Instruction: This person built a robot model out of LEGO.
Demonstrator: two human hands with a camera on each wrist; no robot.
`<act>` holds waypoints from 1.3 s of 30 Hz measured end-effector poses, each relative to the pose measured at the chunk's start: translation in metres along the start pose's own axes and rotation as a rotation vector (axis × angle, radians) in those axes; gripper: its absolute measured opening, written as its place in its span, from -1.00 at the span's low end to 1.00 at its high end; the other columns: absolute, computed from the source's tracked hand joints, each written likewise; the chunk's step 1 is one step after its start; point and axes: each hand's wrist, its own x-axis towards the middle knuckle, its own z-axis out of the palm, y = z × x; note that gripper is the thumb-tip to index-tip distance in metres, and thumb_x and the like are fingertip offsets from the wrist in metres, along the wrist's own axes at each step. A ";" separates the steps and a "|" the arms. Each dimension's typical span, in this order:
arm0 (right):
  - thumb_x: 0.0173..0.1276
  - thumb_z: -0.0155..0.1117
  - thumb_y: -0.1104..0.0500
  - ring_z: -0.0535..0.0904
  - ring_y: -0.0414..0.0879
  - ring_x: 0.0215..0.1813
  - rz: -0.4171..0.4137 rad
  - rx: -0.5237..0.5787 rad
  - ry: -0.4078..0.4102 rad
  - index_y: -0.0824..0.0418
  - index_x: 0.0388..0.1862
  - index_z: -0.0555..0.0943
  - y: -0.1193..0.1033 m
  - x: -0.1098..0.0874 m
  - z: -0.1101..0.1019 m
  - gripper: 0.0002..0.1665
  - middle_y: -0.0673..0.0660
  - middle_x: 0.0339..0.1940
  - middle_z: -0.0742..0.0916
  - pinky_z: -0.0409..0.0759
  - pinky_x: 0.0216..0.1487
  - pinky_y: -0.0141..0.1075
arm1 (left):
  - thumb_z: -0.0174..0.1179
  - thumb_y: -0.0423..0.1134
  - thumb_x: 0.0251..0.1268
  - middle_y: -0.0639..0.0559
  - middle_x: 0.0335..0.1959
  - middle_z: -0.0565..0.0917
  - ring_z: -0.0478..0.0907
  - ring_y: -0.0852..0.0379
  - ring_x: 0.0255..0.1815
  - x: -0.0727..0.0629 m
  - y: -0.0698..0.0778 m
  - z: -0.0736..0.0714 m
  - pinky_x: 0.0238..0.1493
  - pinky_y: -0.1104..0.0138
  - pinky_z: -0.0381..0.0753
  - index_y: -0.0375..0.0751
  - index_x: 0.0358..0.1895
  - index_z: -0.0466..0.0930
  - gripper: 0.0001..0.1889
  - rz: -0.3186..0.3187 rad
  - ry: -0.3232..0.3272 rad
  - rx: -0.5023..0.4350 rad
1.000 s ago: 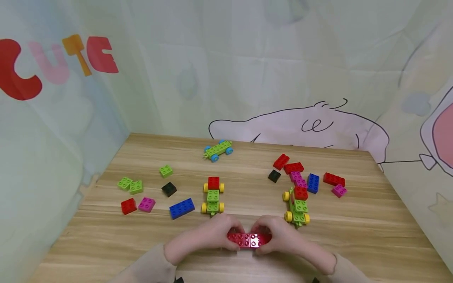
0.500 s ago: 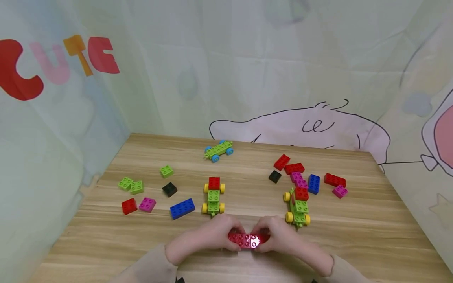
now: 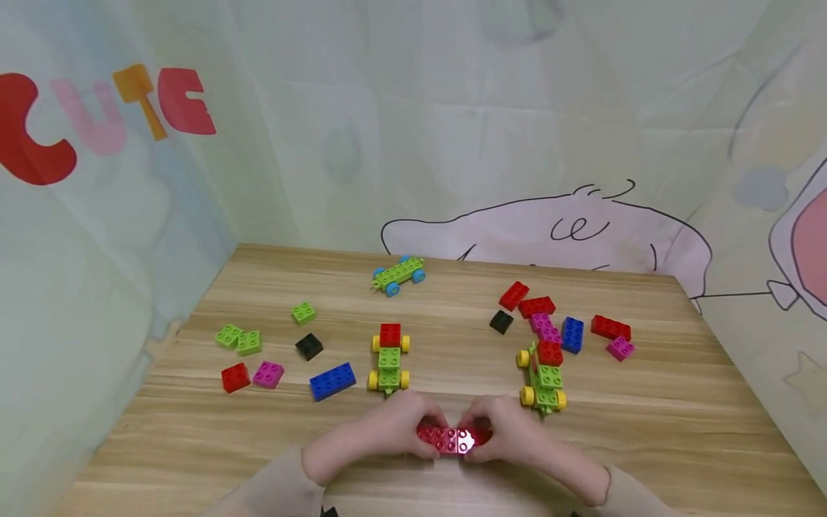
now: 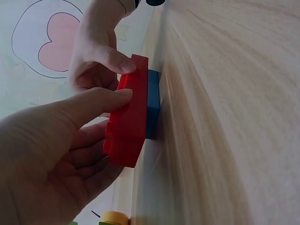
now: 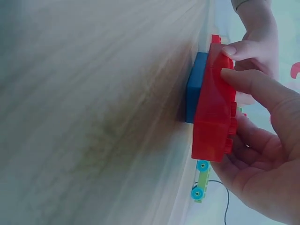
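Note:
Two red toy building bricks lie end to end near the table's front, studs up, their seam showing in the head view. My left hand [image 3: 403,424] pinches the left red brick [image 3: 446,439] between thumb and fingers. At the other end, my right hand [image 3: 510,429] grips the right red brick [image 3: 463,441] the same way. Beneath them both wrist views show a blue brick [image 4: 153,101], close to the tabletop and bridging the middle of the red pair. The outer ends of the red bricks overhang it. My fingers hide part of the red bricks' far sides.
Beyond my hands stand two green cars with yellow wheels, one at the middle [image 3: 389,359] and one at right [image 3: 548,377]. A green base with blue wheels [image 3: 398,273] is farther back. Loose bricks lie left, including a blue brick [image 3: 332,381], and several more at back right.
My right wrist has shifted very slightly left. Both hands keep hold of the red bricks, and the other toys stay where they were.

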 end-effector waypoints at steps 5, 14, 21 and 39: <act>-0.06 0.58 0.19 0.50 -0.40 -0.33 -0.012 -0.018 -0.013 0.06 -0.25 0.69 0.000 0.000 0.000 -0.66 -0.18 -0.35 0.69 0.54 -0.30 -0.48 | 0.48 -0.18 -0.01 0.27 -0.29 0.69 0.46 0.45 -0.33 -0.002 -0.001 0.000 -0.27 0.55 0.47 -0.11 -0.11 0.72 -0.67 0.020 -0.001 0.027; -0.02 0.57 0.17 0.53 -0.38 -0.31 0.007 -0.009 -0.048 0.06 -0.17 0.69 0.000 0.001 -0.004 -0.63 -0.18 -0.31 0.69 0.56 -0.27 -0.48 | 0.47 -0.14 0.04 0.26 -0.24 0.69 0.45 0.47 -0.30 -0.004 -0.004 0.000 -0.25 0.57 0.48 -0.12 -0.05 0.70 -0.64 0.055 -0.011 0.075; -0.02 0.59 0.09 0.55 -0.39 -0.21 0.004 -0.021 -0.068 0.06 -0.10 0.68 -0.002 0.003 -0.003 -0.55 -0.18 -0.24 0.70 0.57 -0.17 -0.47 | 0.52 -0.10 -0.03 0.23 -0.19 0.69 0.47 0.47 -0.25 -0.008 -0.007 -0.004 -0.19 0.56 0.51 -0.14 -0.02 0.68 -0.55 0.049 -0.018 0.091; -0.04 0.58 0.17 0.54 -0.41 -0.21 -0.051 -0.017 -0.062 0.13 -0.13 0.68 -0.009 0.014 0.010 -0.56 -0.11 -0.23 0.72 0.56 -0.17 -0.51 | 0.53 -0.23 -0.10 0.28 -0.33 0.67 0.46 0.47 -0.34 -0.012 -0.010 -0.002 -0.27 0.56 0.51 -0.14 -0.09 0.71 -0.60 0.030 -0.020 0.080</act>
